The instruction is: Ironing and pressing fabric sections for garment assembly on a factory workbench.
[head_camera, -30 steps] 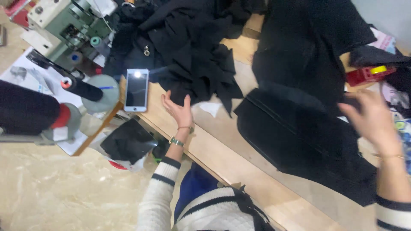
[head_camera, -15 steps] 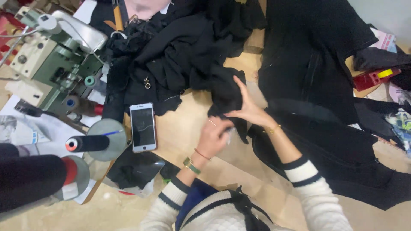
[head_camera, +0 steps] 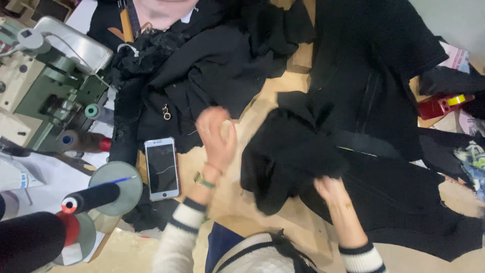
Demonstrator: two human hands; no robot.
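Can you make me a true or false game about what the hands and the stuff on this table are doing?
1. The right hand touches a bunched black cloth. True.
2. The left hand is holding the phone. False: the phone lies flat on the table, beside that hand.
3. A red tape dispenser sits at the right edge. True.
4. The phone's screen is lit with a video. False: it is dark.
5. The left wrist wears a watch. True.
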